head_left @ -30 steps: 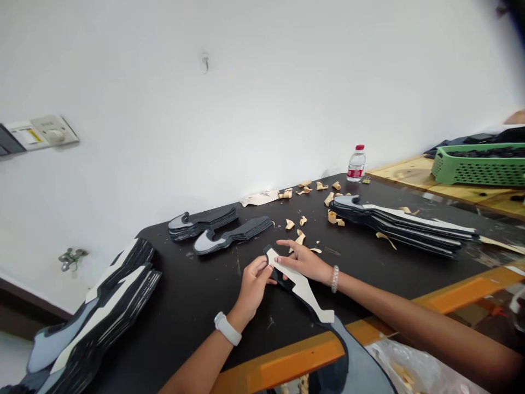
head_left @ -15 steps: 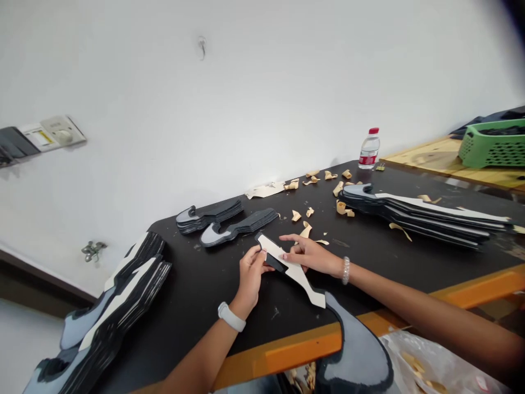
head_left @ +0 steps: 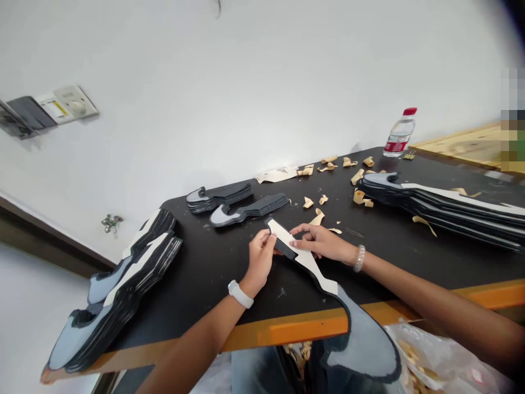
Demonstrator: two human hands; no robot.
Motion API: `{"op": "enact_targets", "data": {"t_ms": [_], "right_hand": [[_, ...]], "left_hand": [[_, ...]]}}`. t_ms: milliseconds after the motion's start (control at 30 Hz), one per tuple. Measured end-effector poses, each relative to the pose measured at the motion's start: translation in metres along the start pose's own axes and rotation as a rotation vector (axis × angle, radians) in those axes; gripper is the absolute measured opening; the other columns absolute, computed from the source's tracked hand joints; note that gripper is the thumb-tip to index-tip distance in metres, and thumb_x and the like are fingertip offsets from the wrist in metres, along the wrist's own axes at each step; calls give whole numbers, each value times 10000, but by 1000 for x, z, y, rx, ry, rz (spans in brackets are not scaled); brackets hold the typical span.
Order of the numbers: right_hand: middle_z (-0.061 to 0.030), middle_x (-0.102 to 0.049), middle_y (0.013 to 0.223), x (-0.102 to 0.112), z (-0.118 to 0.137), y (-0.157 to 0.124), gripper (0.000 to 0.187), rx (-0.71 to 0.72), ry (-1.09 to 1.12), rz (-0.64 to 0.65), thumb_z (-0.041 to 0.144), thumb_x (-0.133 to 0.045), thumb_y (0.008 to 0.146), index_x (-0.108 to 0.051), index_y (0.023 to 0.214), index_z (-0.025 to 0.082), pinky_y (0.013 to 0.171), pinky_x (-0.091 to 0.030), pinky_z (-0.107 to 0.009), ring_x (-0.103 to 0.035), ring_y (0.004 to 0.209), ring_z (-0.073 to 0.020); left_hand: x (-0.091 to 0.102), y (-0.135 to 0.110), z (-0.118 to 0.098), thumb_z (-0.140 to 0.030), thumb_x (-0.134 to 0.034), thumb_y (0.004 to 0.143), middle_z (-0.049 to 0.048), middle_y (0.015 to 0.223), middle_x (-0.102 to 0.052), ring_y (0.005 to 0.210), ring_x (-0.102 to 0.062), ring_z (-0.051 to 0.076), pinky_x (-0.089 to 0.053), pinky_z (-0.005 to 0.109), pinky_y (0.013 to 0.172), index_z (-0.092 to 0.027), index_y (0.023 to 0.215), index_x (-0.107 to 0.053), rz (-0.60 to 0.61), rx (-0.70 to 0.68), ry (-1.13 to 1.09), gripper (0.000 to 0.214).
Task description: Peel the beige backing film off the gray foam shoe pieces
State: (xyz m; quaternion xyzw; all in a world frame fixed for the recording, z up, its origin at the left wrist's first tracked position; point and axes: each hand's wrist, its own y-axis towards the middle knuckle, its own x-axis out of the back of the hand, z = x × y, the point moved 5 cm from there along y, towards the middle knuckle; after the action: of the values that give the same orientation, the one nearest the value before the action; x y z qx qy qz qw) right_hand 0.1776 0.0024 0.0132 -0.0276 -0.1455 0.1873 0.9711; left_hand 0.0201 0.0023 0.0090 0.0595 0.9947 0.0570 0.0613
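Observation:
A long flat cut-out piece lies slanted across the table's front edge, its wide grey, black-edged end hanging over my lap. A cream-white layer covers its narrow part. My left hand pinches the narrow part's left edge, thumb on top, beside a short dark strip along that edge. From the other side my right hand grips the narrow part, thumb on the white layer and index finger bent; the remaining fingers are partly hidden beneath. Two small stacks of similar dark pieces lie beyond my hands.
Tall stacks of like pieces stand at the left and right. Curled tan peelings and a torn white sheet lie towards the wall. A water bottle stands at the back. A plastic bag sits below the table edge.
The camera view has shifted, so things sit further right and mostly higher. My right index finger, stretched out before, is now bent closer to the cut-out piece. Both hands stay on it.

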Motion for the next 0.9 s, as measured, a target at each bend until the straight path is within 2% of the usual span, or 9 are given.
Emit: {"op": "enact_targets", "data": {"t_ms": [167,367,533,633,900], "right_hand": [[74,-460,476,-1,3,-3,469,38,-57,1,562,-614,724,-529,930,149,397,-338,-190,-443,414,-73],[82,-440,472,-2,2,-1,478,33,-23,30,567,-617,717,-537,924,144,392,-291,-187,-413,414,-66],[94,-418,445,-3,6,-2,474,60,-10,17,554,-629,713,-536,923,140,412,-309,-193,-400,407,-66],[94,-422,439,-2,8,-3,463,95,-22,14,533,-635,721,-541,938,134,424,-324,-195,-395,404,-62],[50,-474,563,-5,8,-3,467,78,-20,63,583,-562,767,-554,969,162,439,-420,-204,-427,476,-75]], "left_hand": [[2,1,2,-335,-555,805,35,795,-618,659,-589,118,-486,207,553,-141,897,-574,-18,11,-54,215],[0,0,2,-358,-589,781,27,784,-602,660,-587,123,-493,222,554,-141,883,-568,-10,67,-125,241],[-12,-5,4,-402,-668,722,48,795,-636,706,-606,147,-517,267,631,-118,867,-599,198,178,-99,326],[-18,-7,6,-410,-696,688,61,777,-647,689,-611,158,-523,273,595,-98,850,-618,266,202,-53,360],[-14,-7,6,-442,-656,719,20,598,-611,474,-573,112,-474,227,476,-101,818,-584,195,195,-65,363]]}}
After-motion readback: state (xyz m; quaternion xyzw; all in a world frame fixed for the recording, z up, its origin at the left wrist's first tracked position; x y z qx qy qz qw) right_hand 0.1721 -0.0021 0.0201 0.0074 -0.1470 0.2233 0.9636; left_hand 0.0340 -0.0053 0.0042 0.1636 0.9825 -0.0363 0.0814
